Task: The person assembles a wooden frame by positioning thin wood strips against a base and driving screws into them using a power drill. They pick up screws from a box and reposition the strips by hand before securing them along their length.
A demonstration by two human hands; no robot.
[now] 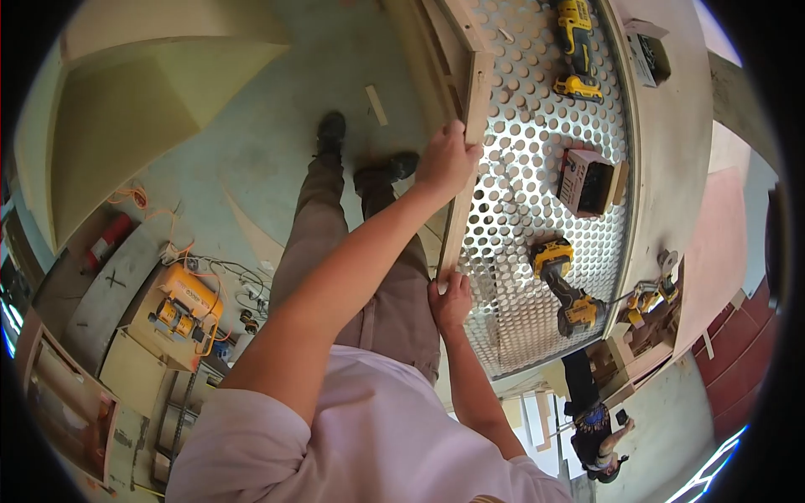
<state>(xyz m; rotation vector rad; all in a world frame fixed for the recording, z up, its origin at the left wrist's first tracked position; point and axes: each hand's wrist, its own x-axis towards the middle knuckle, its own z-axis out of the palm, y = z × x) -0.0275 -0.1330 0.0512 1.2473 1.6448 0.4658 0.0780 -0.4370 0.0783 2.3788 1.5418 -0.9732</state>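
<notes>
A narrow wooden strip [459, 220] runs along the near edge of a perforated metal sheet [511, 323]. My left hand [447, 161] is closed around it partway up, thumb and fingers at its edge. At the strip's lower end my right hand [453, 300] is closed on it too, fingers wrapped over the wood. To the right of the hands, a yellow and black cordless drill [563, 289] lies on the sheet. Above it stands an open small cardboard box [584, 183], its contents dark. Farther up lies another yellow and black cordless tool [576, 50].
A second open box [646, 54] and a yellow tool [650, 300] lie beyond the sheet. On the left are an orange air compressor [191, 295], hoses, cables and a red cylinder [107, 241]. A wood offcut [376, 105] lies on the floor. Another person [594, 436] stands at lower right.
</notes>
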